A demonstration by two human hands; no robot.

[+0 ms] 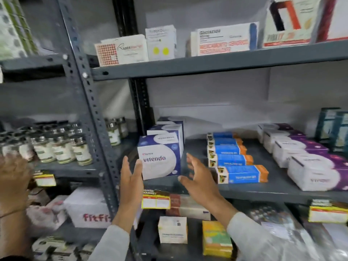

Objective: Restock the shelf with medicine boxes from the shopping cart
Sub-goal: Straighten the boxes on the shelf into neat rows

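A blue-and-white Vitendo medicine box stands upright at the front of the grey middle shelf. It heads a row of matching boxes that runs back to the wall. My left hand is open, with its fingertips against the box's left face. My right hand is open with fingers spread, just right of the box and a little apart from it. Neither hand holds anything. The shopping cart is out of view.
Blue-and-orange boxes and purple-and-white boxes fill the shelf to the right. Small bottles stand beyond the grey upright post. More boxes sit on the upper shelf and below. Another blurred hand shows at far left.
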